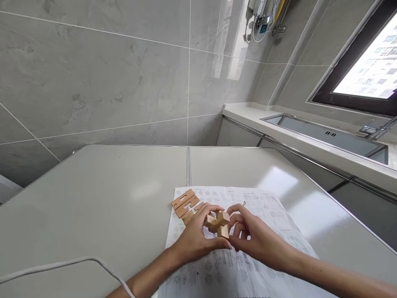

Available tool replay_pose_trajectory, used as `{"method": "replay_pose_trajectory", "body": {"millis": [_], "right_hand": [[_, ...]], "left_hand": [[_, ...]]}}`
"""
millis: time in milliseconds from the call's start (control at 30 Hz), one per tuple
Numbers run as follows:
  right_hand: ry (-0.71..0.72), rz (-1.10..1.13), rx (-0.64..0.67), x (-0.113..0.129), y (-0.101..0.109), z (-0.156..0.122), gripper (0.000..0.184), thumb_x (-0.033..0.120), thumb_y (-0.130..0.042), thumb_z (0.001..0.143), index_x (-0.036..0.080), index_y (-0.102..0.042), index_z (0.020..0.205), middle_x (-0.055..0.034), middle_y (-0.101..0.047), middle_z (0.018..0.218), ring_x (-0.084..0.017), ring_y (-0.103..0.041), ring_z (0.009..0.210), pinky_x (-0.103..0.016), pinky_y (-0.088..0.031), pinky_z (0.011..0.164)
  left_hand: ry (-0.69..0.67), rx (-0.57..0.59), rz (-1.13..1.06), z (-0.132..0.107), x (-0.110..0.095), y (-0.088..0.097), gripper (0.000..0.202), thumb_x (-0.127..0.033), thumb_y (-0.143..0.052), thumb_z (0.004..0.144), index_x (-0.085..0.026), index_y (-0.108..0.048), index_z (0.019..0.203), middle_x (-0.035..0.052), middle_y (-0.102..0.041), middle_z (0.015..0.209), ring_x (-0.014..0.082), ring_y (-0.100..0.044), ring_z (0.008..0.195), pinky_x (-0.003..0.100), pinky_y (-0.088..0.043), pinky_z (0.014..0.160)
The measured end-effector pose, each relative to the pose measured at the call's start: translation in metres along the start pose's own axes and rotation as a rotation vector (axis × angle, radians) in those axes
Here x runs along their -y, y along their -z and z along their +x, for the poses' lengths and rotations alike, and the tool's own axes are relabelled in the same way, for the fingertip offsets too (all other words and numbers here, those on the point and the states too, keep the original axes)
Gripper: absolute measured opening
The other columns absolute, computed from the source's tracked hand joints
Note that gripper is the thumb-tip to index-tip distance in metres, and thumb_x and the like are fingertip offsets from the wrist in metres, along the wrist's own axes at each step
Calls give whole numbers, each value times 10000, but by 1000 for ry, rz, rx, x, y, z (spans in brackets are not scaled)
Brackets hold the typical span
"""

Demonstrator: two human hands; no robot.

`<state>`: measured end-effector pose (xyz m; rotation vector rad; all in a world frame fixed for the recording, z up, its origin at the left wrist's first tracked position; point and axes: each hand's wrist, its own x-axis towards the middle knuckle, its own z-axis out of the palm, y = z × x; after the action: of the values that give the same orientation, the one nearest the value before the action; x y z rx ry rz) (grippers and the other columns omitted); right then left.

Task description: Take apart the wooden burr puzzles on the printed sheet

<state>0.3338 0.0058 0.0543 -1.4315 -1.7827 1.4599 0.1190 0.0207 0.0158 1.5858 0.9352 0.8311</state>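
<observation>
A wooden burr puzzle (218, 223) of interlocking pale blocks is held between my two hands, above a printed sheet. My left hand (194, 238) is closed round its left side, thumb along the near side and fingers over the far side. On the puzzle's right, my right hand (256, 234) has its fingers curled against the blocks, with the thumb near the lower corner. Flat wooden pieces with cut-out slots (182, 199) lie beyond my left hand, partly covered by it. Beneath everything is the creased paper sheet (263, 203), covered in small line diagrams.
The pale table (93, 207) has a seam running away from me. A white cable (62, 265) crosses the lower left. At the right stand a counter with a sink (325, 132) and a tap (376, 131). A grey tiled wall (124, 74) rises behind the table.
</observation>
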Motion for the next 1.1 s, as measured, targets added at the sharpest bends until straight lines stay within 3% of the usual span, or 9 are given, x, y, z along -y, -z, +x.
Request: {"method": "replay_pose_trajectory", "body": {"millis": [67, 133, 233, 333, 500, 633, 900, 1100], "right_hand": [[1, 47, 64, 0, 4, 0, 612, 283, -786, 868, 273, -445, 1376, 19, -686, 1021, -141, -646, 765, -281, -529, 686], [3, 56, 127, 0, 8, 1, 712, 342, -822, 865, 270, -421, 1449, 14, -682, 1014, -149, -653, 809, -291, -541, 736], [-33, 44, 163, -1, 11, 5, 677, 445, -848, 861, 221, -505, 1400, 10, -688, 941, -153, -651, 804, -283, -524, 722], [-91, 97, 216, -3, 9, 8, 600, 472, -906, 797, 175, -601, 1221, 22, -677, 834, -145, -645, 738, -250, -469, 615], [-141, 270, 286, -5, 6, 6, 438, 433, -873, 817, 178, -632, 1078, 44, -657, 752, -137, -653, 690, -231, -444, 568], [-165, 260, 258, -8, 11, 3, 453, 292, -880, 778, 187, -618, 1133, 54, -678, 776, -127, -653, 693, -229, -458, 600], [-121, 47, 222, -7, 31, -2, 423, 275, -859, 785, 213, -631, 1136, 22, -737, 885, -150, -681, 773, -249, -476, 662], [-99, -351, -18, -23, 45, -1, 398, 347, -798, 822, 226, -586, 1136, 7, -756, 868, -199, -701, 791, -306, -481, 684]], "left_hand": [[21, 15, -1, -1, 1, 0, 684, -706, -713, 894, -249, -593, 1388, 103, -644, 1293, 278, -629, 1116, 397, -514, 944], [42, 20, 12, -2, 1, 0, 609, -685, -525, 1019, -244, -550, 1438, 115, -635, 1333, 265, -645, 1104, 392, -525, 930], [20, 23, 98, -1, 1, 0, 552, -640, -434, 1073, -227, -573, 1411, 114, -657, 1318, 262, -653, 1115, 387, -520, 952], [-26, 36, 258, 0, 0, 2, 511, -616, -413, 1083, -222, -648, 1307, 89, -718, 1173, 258, -663, 1069, 379, -500, 954], [-47, 100, 410, 2, -3, 4, 518, -613, -355, 1097, -230, -682, 1215, 35, -722, 855, 233, -670, 834, 334, -454, 772], [-36, 111, 361, 1, 0, 4, 509, -635, -399, 1082, -218, -684, 1149, 2, -681, 755, 186, -598, 669, 300, -407, 679], [-24, -5, 269, 0, -1, 7, 469, -628, -441, 1076, -212, -656, 1086, -8, -656, 750, 177, -585, 691, 297, -425, 704], [101, 45, 24, 1, 1, 1, 515, -688, -436, 1056, -201, -532, 1194, -45, -616, 701, 126, -505, 515, 266, -398, 551]]}}
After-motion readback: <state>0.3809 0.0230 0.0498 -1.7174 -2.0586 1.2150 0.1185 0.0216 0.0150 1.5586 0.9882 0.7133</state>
